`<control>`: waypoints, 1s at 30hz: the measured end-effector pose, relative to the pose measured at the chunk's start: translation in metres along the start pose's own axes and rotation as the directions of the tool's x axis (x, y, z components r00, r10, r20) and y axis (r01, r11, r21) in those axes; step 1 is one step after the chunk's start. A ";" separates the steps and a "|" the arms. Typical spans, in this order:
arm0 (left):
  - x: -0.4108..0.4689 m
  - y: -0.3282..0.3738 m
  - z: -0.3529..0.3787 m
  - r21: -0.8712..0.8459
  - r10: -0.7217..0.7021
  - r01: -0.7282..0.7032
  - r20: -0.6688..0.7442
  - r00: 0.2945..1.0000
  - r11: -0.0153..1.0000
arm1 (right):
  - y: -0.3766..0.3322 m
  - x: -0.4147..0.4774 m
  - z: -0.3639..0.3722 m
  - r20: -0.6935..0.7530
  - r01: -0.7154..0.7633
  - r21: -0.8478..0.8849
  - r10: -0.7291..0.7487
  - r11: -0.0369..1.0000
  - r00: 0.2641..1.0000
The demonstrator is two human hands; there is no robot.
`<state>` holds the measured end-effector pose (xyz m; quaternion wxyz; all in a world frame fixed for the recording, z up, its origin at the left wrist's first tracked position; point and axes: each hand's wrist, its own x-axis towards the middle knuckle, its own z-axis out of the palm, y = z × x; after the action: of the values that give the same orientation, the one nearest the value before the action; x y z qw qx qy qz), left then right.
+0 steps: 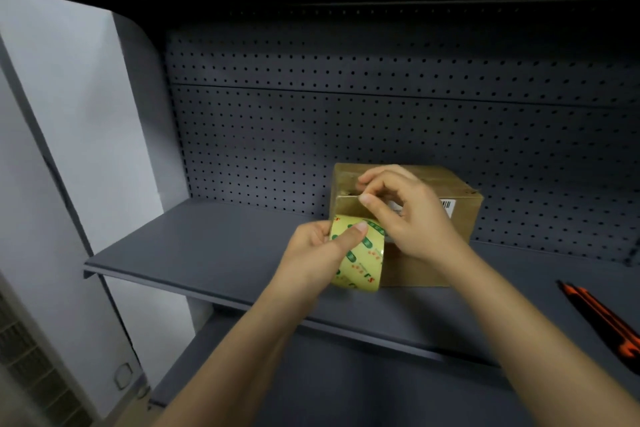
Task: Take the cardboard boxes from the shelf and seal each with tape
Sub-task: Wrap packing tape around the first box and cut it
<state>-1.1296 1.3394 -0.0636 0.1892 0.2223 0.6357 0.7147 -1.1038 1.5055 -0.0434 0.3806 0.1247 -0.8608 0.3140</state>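
Head view: grips tape (363, 253) in left hand (318, 246), pinches its loose end in right hand (415, 218) just above, against box (460, 204) behind fingers on shelf (207, 253), seems only to start sealing, no strip laid yet.

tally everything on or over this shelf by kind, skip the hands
cardboard box: 1
tape roll, held in the left hand: 1
orange-and-black tool, too blurred to name: 1
total: 3
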 end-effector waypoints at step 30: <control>0.019 -0.024 0.004 -0.077 -0.046 0.042 -0.045 0.998 0.996 | 0.042 0.076 -0.001 0.238 -0.393 0.043 0.372 0.919 0.897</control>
<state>-1.1441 1.3561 -0.0859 0.1983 0.1842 0.6171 0.7388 -1.1736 1.5408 -0.0061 0.2053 0.0047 -0.8911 0.4048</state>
